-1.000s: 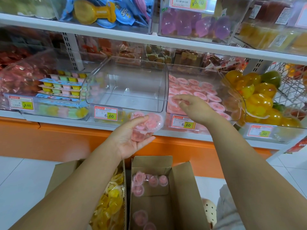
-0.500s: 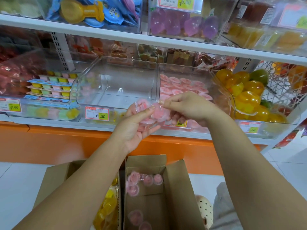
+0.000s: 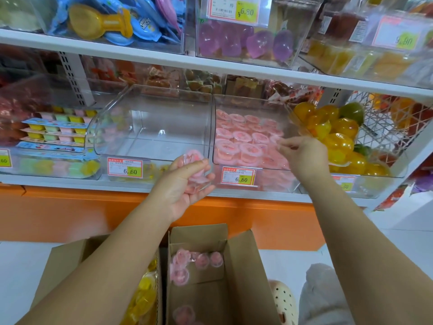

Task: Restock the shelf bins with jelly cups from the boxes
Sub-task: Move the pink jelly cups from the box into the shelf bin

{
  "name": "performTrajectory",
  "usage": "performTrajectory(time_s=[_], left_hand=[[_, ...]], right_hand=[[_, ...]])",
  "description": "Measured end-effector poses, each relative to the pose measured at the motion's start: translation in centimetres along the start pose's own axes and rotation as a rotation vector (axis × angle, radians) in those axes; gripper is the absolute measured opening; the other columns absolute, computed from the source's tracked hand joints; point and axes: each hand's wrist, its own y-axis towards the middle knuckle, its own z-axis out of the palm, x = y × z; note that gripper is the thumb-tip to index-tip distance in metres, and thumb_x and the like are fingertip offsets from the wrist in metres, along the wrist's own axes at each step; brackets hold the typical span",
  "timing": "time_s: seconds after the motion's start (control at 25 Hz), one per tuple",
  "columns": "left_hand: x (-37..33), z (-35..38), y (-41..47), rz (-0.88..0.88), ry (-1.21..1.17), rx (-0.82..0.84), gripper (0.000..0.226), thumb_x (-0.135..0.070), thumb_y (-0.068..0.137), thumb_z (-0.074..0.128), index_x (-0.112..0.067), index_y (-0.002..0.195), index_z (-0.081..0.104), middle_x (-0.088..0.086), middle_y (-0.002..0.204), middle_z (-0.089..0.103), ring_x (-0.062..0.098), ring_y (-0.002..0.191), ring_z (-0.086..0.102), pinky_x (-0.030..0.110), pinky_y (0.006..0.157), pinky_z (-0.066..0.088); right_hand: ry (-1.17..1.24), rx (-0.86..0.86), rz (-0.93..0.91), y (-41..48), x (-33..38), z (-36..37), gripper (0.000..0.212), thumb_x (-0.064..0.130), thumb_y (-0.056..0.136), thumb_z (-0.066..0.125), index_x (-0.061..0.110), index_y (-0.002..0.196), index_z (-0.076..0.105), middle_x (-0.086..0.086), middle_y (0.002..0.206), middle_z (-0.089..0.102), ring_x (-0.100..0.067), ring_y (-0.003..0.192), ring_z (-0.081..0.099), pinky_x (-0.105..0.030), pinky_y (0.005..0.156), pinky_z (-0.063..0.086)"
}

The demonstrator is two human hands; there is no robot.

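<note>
My left hand (image 3: pixel 185 184) is cupped around a few pink jelly cups (image 3: pixel 194 167) in front of the shelf edge. My right hand (image 3: pixel 304 156) reaches over the clear bin (image 3: pixel 276 180) that is partly filled with pink jelly cups (image 3: pixel 243 139). Its fingers pinch what looks like one blurred pink cup above the bin's right side. To the left stands an empty clear bin (image 3: pixel 150 118). Below, an open cardboard box (image 3: pixel 243 266) on the floor holds several more pink cups (image 3: pixel 199 261).
A second box (image 3: pixel 70 256) at the lower left holds yellow jelly cups (image 3: pixel 143 299). A bin of large yellow and green jellies (image 3: pixel 337 137) is right of the pink bin. The upper shelf (image 3: pixel 140 52) overhangs the bins. A shoe (image 3: pixel 284 301) sits beside the box.
My right hand took a pink cup from my left hand and moved right, over the pink bin. My left hand stayed in front of the shelf with the other cups.
</note>
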Motion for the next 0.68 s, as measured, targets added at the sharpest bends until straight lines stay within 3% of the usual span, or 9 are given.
performTrajectory(time_s=[0.12, 0.24, 0.36, 0.48, 0.6, 0.68], left_hand=[[0.5, -0.3, 0.0, -0.022, 0.012, 0.031, 0.056, -0.016, 0.078, 0.076, -0.019, 0.130, 0.055, 0.004, 0.090, 0.076, 0.017, 0.080, 0.075, 0.029, 0.057, 0.060], [0.7, -0.2, -0.1, -0.043, 0.011, 0.052, 0.043, -0.017, 0.083, 0.073, -0.019, 0.123, 0.058, 0.003, 0.089, 0.076, 0.016, 0.079, 0.074, 0.029, 0.058, 0.060], [0.7, 0.4, -0.5, -0.058, 0.026, 0.105, 0.039, -0.023, 0.082, 0.072, -0.020, 0.118, 0.059, 0.002, 0.088, 0.077, 0.015, 0.078, 0.074, 0.029, 0.059, 0.061], [0.6, 1.0, -0.8, -0.106, 0.031, 0.149, 0.042, -0.033, 0.080, 0.071, -0.017, 0.119, 0.063, 0.005, 0.098, 0.076, 0.018, 0.081, 0.074, 0.029, 0.059, 0.061], [0.8, 1.3, -1.0, -0.154, 0.049, 0.150, 0.031, -0.036, 0.092, 0.063, -0.015, 0.115, 0.066, 0.007, 0.103, 0.075, 0.020, 0.087, 0.073, 0.028, 0.056, 0.060], [0.9, 1.4, -1.0, -0.166, 0.065, 0.142, 0.032, -0.036, 0.093, 0.062, -0.014, 0.116, 0.065, 0.008, 0.104, 0.075, 0.020, 0.088, 0.073, 0.028, 0.055, 0.060]], right_hand=[[-0.058, 0.055, -0.048, -0.5, -1.4, 1.4, 0.020, 0.018, 0.086, 0.070, 0.013, 0.105, 0.075, -0.005, 0.106, 0.070, -0.016, 0.089, 0.061, -0.021, 0.079, 0.042], [-0.006, 0.136, -0.006, -0.3, -1.7, 0.8, 0.023, 0.017, 0.085, 0.070, 0.016, 0.108, 0.073, -0.001, 0.108, 0.066, -0.010, 0.086, 0.055, -0.023, 0.080, 0.042], [0.169, 0.191, 0.061, -0.6, -2.0, 0.3, 0.018, 0.020, 0.087, 0.067, 0.023, 0.103, 0.073, 0.003, 0.115, 0.066, -0.012, 0.097, 0.061, -0.034, 0.092, 0.049], [0.248, 0.171, 0.083, -0.5, -2.0, 0.1, 0.018, 0.026, 0.090, 0.065, 0.025, 0.107, 0.072, 0.004, 0.119, 0.066, -0.015, 0.110, 0.058, -0.041, 0.100, 0.047], [0.200, 0.233, 0.053, -0.3, -2.4, 0.5, 0.035, 0.023, 0.092, 0.063, 0.027, 0.127, 0.062, 0.005, 0.141, 0.051, -0.013, 0.128, 0.046, -0.031, 0.108, 0.036], [0.130, 0.276, 0.007, -0.2, -2.7, 1.1, 0.038, 0.019, 0.093, 0.062, 0.028, 0.129, 0.061, 0.005, 0.145, 0.047, -0.012, 0.133, 0.042, -0.019, 0.103, 0.031]])
